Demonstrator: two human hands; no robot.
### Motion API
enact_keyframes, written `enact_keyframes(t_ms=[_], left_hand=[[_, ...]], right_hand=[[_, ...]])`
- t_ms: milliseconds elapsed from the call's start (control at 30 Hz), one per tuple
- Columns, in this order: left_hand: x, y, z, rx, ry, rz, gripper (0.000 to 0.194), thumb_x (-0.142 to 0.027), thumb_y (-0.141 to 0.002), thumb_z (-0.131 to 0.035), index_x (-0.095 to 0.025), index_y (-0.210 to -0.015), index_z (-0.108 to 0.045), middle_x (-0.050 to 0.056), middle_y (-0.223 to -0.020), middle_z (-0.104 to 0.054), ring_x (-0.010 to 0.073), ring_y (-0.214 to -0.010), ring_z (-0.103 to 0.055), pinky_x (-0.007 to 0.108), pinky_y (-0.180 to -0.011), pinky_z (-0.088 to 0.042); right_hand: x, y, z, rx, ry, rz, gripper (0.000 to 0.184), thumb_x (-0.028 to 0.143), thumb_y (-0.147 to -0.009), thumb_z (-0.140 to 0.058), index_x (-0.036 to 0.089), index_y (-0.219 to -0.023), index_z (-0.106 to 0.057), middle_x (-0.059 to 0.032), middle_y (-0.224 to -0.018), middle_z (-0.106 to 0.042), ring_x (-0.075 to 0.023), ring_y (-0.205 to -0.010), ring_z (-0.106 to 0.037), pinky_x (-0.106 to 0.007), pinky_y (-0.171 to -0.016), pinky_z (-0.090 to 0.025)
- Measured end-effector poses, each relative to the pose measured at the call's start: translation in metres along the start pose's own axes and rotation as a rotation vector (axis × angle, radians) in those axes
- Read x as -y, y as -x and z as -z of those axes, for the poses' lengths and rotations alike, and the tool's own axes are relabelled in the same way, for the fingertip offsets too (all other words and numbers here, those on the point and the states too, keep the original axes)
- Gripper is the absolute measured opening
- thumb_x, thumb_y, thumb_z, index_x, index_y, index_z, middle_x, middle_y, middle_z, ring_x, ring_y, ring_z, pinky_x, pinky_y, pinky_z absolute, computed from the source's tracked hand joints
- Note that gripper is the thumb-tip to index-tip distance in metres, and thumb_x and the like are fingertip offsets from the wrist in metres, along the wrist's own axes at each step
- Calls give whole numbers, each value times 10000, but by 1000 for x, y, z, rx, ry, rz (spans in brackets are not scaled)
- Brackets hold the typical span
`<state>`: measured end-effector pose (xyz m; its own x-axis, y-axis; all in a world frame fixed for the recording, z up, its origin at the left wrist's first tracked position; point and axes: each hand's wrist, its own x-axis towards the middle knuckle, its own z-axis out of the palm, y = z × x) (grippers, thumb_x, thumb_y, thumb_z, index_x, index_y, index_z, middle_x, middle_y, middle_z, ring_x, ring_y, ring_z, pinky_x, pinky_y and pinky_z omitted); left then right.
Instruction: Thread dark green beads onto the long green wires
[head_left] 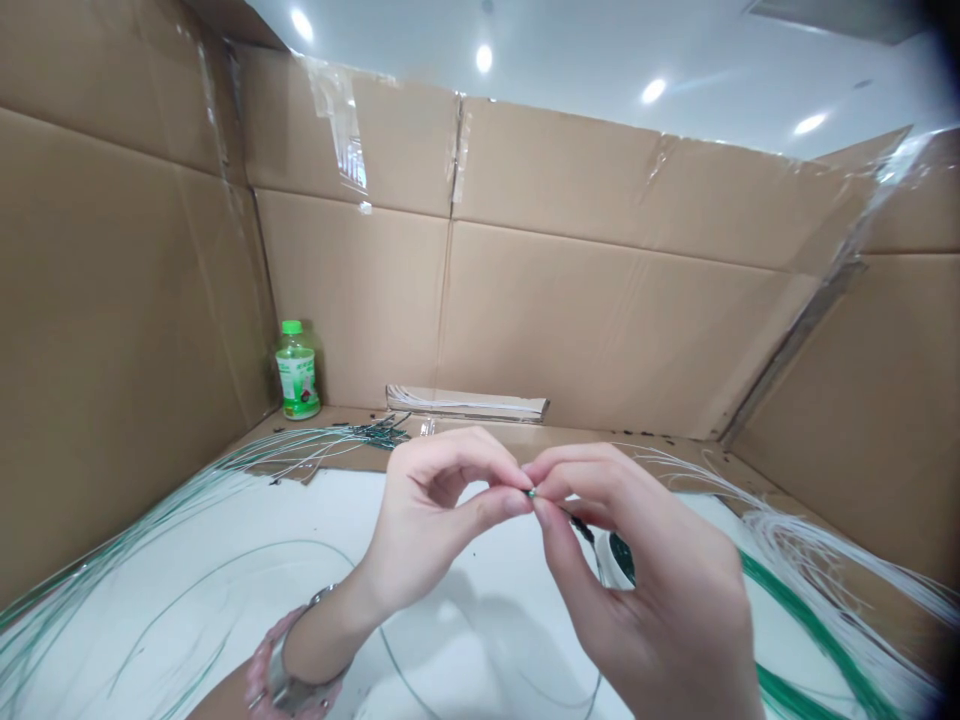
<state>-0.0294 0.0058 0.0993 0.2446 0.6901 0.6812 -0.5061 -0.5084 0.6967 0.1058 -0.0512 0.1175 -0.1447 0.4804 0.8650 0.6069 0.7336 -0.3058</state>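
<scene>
Pinching: the left hand (431, 510) and right hand (637, 575) meet at the fingertips on a tiny green piece (531, 492), held in the air above the tabletop.
Left grip: thumb and forefinger are closed on the piece; the other fingers curl loosely.
Right grip: thumb and forefinger are closed on the same piece from the opposite side, with a short dark bit (583, 530) just below them.
Left wrist: a metal band (279, 665) sits over a pink cuff (262, 665).
Tabletop: the white tabletop (465, 640) has thin green wires (225, 580) looping across it.
Right side: a fan of white wires (817, 545) lies over a thick green cable (810, 625).
Far edge: a dark-tipped wire bundle (382, 432) lies near a green-capped bottle (298, 370), upright in the corner, and a cardboard strip (466, 403).
Walls: taped cardboard panels (600, 320) surround the table on three sides.
</scene>
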Motion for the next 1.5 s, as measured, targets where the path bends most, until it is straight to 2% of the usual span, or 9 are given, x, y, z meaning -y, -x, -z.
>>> enact_keyframes(t_ms=[167, 267, 467, 667, 933, 1100, 1233, 1500], left_hand=[[2, -1, -2, -36, -11, -57, 109, -119, -689, -766, -219, -732, -762, 12, -666, -697, 90, -611, -625, 142, -558, -527], [2, -1, -3, -46, -39, -102, 113, -111, -713, -743, -211, -759, -766, 21, -666, -707, 91, -598, -633, 141, -545, -538], [3, 1, -2, -86, -120, -159, 103, -112, -756, -703, -203, -767, -749, 19, -686, -702, 93, -603, -636, 144, -535, -542], [4, 0, -1, -75, -166, -171, 104, -110, -764, -696, -205, -773, -738, 3, -689, -693, 74, -599, -619, 136, -554, -532], [4, 1, 0, -63, -326, -255, 86, -107, -771, -690, -189, -768, -717, 1, -684, -693, 82, -621, -611, 157, -558, -498], [1, 1, 5, 21, -465, -324, 128, -53, -775, -664, -174, -807, -696, 10, -727, -692, 92, -663, -622, 183, -618, -510], [-1, 0, 7, 111, -542, -293, 134, -48, -784, -649, -170, -825, -686, 18, -738, -686, 105, -670, -621, 204, -618, -511], [0, 1, 5, 24, -485, -280, 117, -64, -778, -662, -177, -780, -692, 17, -722, -697, 107, -655, -627, 202, -602, -513]], right_hand=[[-2, -1, 1, -27, 0, 30, 141, 35, -827, -549, 173, -820, -576, -2, -809, -636, -60, -705, -613, -132, -615, -513], [-3, -2, 0, -88, -35, 43, 155, 12, -800, -578, 166, -802, -596, -1, -781, -641, -72, -712, -625, -145, -606, -508], [-2, -3, -1, -126, -20, 50, 184, -15, -773, -595, 167, -802, -609, 17, -759, -652, -65, -695, -626, -150, -626, -503], [-1, -3, 0, -119, 71, 56, 163, 3, -777, -594, 166, -780, -596, 21, -737, -646, -46, -647, -606, -130, -591, -487], [-1, -1, 2, -90, 140, 64, 157, 16, -789, -583, 172, -782, -574, 22, -752, -647, -46, -637, -596, -130, -598, -490], [-1, 0, 8, -68, 212, 90, 154, 22, -807, -574, 173, -782, -562, 31, -751, -632, -40, -650, -587, -128, -613, -465], [-3, 0, 11, -11, 214, 83, 138, 35, -819, -577, 172, -804, -566, 32, -768, -626, -27, -669, -583, -105, -636, -448], [-2, 0, 12, -18, 216, 79, 136, 41, -819, -578, 170, -789, -550, 35, -749, -617, -23, -612, -550, -106, -604, -438]])
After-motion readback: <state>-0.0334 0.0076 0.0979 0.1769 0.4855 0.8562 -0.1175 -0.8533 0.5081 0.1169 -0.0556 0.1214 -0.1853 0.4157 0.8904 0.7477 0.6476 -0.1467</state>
